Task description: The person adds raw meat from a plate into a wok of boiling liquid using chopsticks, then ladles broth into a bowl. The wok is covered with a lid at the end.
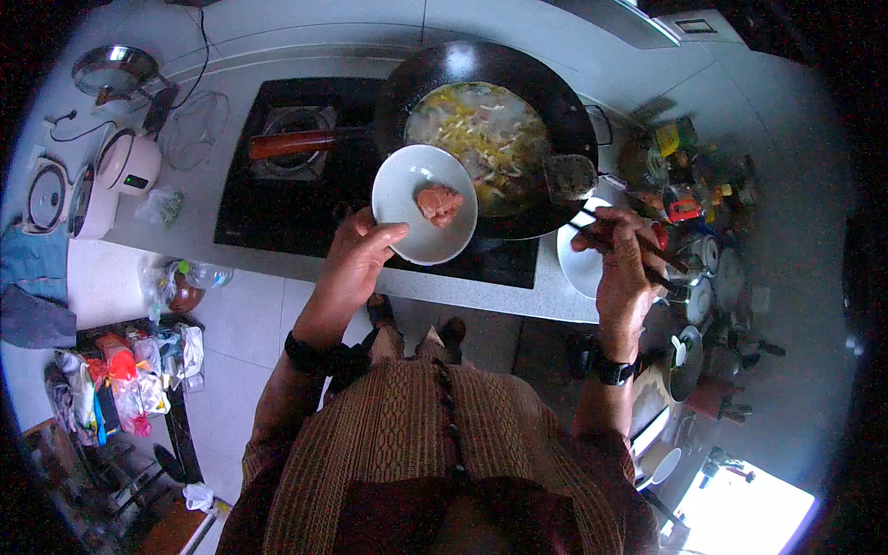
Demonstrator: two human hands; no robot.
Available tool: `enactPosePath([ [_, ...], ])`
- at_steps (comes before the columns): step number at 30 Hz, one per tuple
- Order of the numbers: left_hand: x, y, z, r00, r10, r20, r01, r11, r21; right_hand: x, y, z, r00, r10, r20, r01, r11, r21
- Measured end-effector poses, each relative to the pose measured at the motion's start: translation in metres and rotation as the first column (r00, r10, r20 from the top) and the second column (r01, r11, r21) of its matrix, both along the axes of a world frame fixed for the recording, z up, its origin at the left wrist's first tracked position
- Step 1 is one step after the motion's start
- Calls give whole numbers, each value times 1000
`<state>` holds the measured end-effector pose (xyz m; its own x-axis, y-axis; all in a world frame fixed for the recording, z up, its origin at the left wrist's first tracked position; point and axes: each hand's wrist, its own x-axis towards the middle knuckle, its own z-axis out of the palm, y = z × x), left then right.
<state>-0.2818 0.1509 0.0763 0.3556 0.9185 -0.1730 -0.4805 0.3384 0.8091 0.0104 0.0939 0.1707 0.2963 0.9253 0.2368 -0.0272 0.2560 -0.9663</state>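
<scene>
My left hand (364, 250) grips the rim of a white bowl (416, 239), which is tilted and holds a lump of pinkish, meat-like food (439, 205). The bowl is at the near left edge of a large dark wok (569, 90) on the black gas hob (298, 215). Soup with yellow-green and pale strips (472, 135) fills the wok's bottom. To the right of the wok, my right hand (624, 257) is closed around dark chopsticks (655, 253). A metal spatula (570, 178) rests against the wok's right side. Beneath my right hand lies a white plate (577, 260).
The wok's wooden handle (291, 144) reaches left over the other burner. A pink-white appliance (130, 161) and a lidded pan (114, 69) stand at the left. Bottles and jars (676, 166) crowd the right counter. Plastic bags (125, 374) lie on a rack at lower left.
</scene>
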Motion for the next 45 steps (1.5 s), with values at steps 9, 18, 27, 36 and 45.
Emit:
enactPosePath([
  [9, 10, 2, 2, 989, -43, -143, 51, 997, 52, -21, 14, 4, 947, 250, 202, -201, 951, -235],
  [18, 7, 2, 3, 979, -51, -196, 47, 999, -26, -27, 20, -21, 986, 126, -114, -152, 953, -261],
  [27, -4, -4, 13, 890, 32, -455, 155, 918, 366, -17, 26, -48, 909, -16, -418, -126, 942, -311],
  [36, -7, 3, -4, 902, 50, -430, 120, 926, 359, -11, 29, -38, 915, 71, -397, -146, 976, -161],
  [45, -3, 8, -3, 938, -3, -348, 112, 949, 296, -33, 37, -45, 972, 40, -232, -96, 966, -238],
])
